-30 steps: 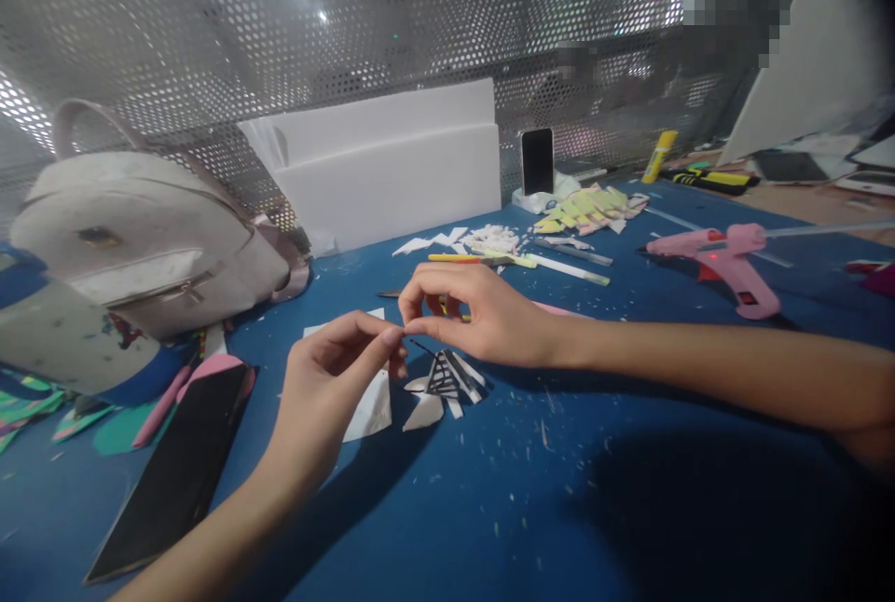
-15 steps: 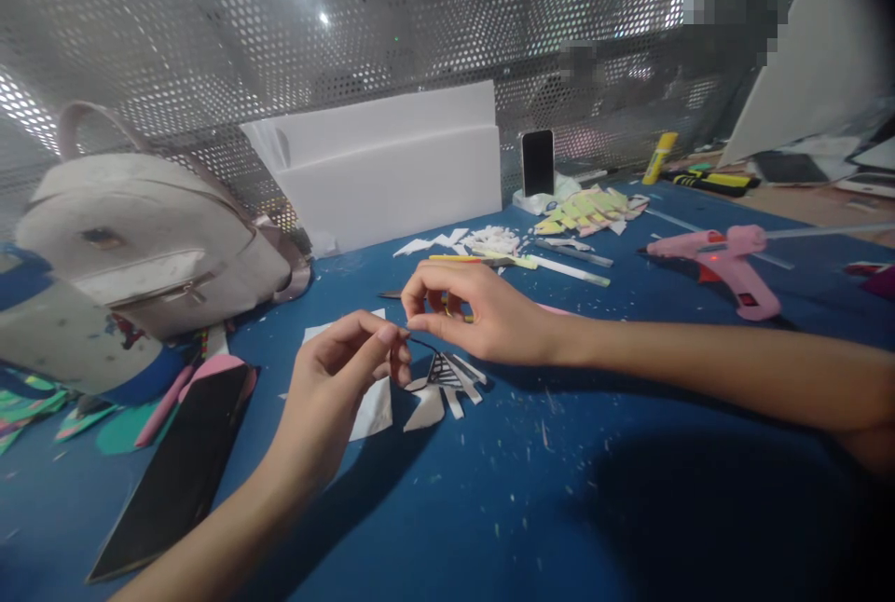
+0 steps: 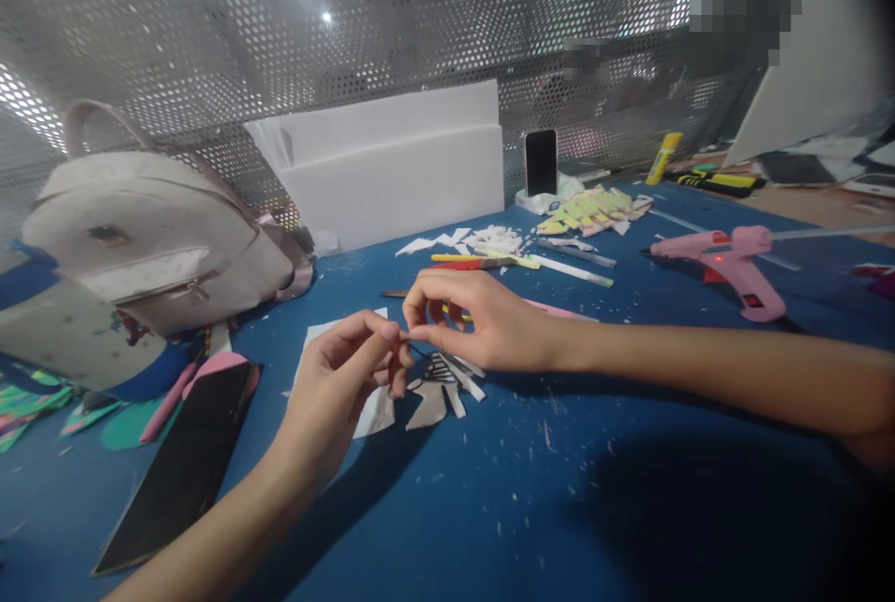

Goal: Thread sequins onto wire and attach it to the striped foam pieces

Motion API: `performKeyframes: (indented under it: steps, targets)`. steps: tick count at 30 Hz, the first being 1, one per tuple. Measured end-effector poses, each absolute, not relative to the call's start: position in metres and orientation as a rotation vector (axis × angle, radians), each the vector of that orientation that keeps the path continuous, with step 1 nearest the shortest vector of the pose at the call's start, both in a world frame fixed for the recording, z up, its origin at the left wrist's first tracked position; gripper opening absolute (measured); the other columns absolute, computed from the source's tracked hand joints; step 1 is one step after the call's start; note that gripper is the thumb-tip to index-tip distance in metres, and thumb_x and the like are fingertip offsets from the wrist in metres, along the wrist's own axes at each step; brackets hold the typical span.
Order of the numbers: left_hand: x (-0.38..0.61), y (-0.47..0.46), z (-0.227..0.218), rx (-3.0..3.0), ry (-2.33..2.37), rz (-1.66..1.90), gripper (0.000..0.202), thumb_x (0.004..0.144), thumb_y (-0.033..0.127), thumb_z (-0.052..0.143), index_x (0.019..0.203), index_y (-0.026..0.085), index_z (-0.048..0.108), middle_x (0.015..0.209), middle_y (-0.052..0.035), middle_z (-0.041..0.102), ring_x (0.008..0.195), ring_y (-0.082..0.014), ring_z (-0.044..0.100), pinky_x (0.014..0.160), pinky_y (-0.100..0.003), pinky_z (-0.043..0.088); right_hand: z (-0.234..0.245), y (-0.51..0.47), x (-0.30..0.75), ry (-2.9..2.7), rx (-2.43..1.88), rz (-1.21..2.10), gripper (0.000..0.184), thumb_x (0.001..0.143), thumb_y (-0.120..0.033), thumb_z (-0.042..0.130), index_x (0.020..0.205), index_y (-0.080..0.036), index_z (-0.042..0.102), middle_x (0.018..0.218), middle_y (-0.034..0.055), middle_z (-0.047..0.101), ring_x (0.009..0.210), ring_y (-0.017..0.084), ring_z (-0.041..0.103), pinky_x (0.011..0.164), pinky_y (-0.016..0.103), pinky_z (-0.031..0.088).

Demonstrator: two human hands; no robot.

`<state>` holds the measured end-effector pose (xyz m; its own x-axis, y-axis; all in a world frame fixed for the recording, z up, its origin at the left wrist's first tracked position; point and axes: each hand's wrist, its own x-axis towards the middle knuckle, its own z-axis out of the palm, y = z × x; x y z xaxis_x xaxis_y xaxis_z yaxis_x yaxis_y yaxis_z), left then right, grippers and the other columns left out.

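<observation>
Blue tabletop point(image 3: 517, 509) is pretty cluttered, I see. On the L, a pale backpack point(image 3: 150, 220) sits upright by the perf. metal screen point(image 3: 419, 15), w/ a blue-&-white container point(image 3: 84, 327) tilted in front of it & partly out of view. Nearer, a blk flat slab point(image 3: 182, 467) lies partly over a pink piece point(image 3: 222, 362); green pc. point(image 3: 118, 431) just beside. At the back, white boards point(image 3: 398, 183) stand on edge, then a phone point(image 3: 541, 164) propped upright, dark scrn facing us, next to a yellow-green cut piece point(image 3: 594, 211). On the R, a pink glue gun point(image 3: 734, 257) w/ its red light on, clear rod out the back; behind it, a yellow tube point(image 3: 664, 158) near a blk/yellow cutter point(image 3: 723, 183).
</observation>
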<state>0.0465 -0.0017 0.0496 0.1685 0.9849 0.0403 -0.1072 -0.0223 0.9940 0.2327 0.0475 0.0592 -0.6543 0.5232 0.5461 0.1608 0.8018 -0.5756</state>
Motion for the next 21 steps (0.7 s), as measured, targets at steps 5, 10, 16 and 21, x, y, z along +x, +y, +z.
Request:
performKeyframes:
  steps: [5,10,16,21]
  targets:
    - [0.0495,-0.0024,0.0509,1.189,1.026,1.197,0.018,0.08,0.028,0.074,0.072,0.015,0.066,0.064,0.0006,0.064,0.052,-0.0078,0.056,0.046,-0.015,0.043,0.0573,0.0487,0.2318,-2.245,-0.528,0.565,0.004,0.09,-0.019,0.058,0.089,-0.015,0.058,0.089,0.0009,0.061,0.073,0.01,0.051,0.065,0.023,0.041]
    - [0.0506,-0.0025,0.0514,1.12,1.066,1.219,0.019,0.075,0.028,0.079,0.071,0.013,0.068,0.066,-0.0017,0.066,0.054,-0.0086,0.058,0.046,-0.014,0.045,0.0572,0.0508,0.2315,-2.229,-0.566,0.489,0.004,0.087,-0.019,0.06,0.086,-0.015,0.059,0.086,-0.0002,0.061,0.069,0.008,0.049,0.063,0.022,0.04]
    - [0.0492,-0.0017,0.0504,1.094,1.083,1.21,0.017,0.075,0.029,0.079,0.072,0.014,0.071,0.062,-0.0021,0.066,0.057,-0.0091,0.058,0.049,-0.014,0.046,0.0581,0.0463,0.2321,-2.215,-0.535,0.455,0.003,0.088,-0.018,0.059,0.087,-0.015,0.059,0.085,-0.0001,0.059,0.07,0.009,0.048,0.064,0.022,0.038]
    - [0.0488,-0.0031,0.0523,1.113,1.101,1.247,0.014,0.076,0.027,0.079,0.073,0.014,0.073,0.066,-0.0025,0.068,0.06,-0.0085,0.058,0.052,-0.014,0.045,0.0605,0.0424,0.2329,-2.209,-0.487,0.409,0.003,0.087,-0.017,0.059,0.085,-0.015,0.058,0.081,-0.0002,0.057,0.072,0.01,0.049,0.065,0.023,0.038]
